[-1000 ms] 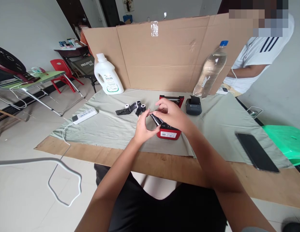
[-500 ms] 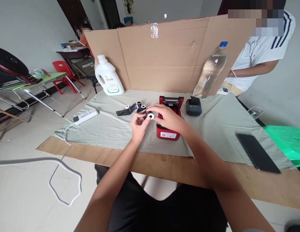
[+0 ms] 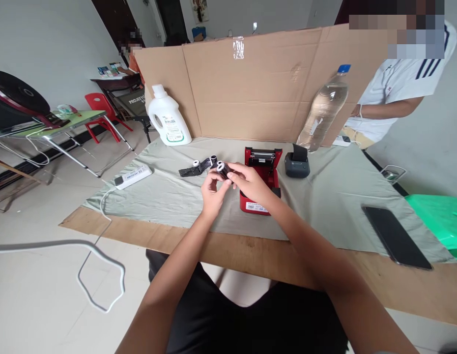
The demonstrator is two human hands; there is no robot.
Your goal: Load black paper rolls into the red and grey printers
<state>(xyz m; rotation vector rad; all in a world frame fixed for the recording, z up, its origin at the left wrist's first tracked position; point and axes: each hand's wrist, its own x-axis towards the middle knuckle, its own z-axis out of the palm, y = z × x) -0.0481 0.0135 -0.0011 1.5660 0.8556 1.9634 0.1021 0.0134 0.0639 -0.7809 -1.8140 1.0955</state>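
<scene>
A small black ribbon roll [image 3: 224, 170] with a white core is pinched between my two hands, just left of the red printer. My left hand [image 3: 213, 192] closes on it from the left and below, thumb in front. From the right, my right hand [image 3: 250, 183] grips its other end with thumb and fingers. The red printer [image 3: 244, 204] stands with its lid up, and my right hand and wrist cover part of it. Behind my left hand lies a loose black ribbon [image 3: 191, 171] with white-cored spools, partly hidden by the fingers.
A small dark printer [image 3: 298, 168] stands right of the red one. A white jug [image 3: 170, 120] and a water bottle [image 3: 323, 113] stand before a cardboard screen [image 3: 246, 93]. A power strip [image 3: 134, 177] lies left, a phone [image 3: 396, 236] right. A person [image 3: 398, 93] stands behind.
The roll in my hands has turned, its white end swinging from facing me to the upper left. My right fingers have moved from above it to gripping its right end.
</scene>
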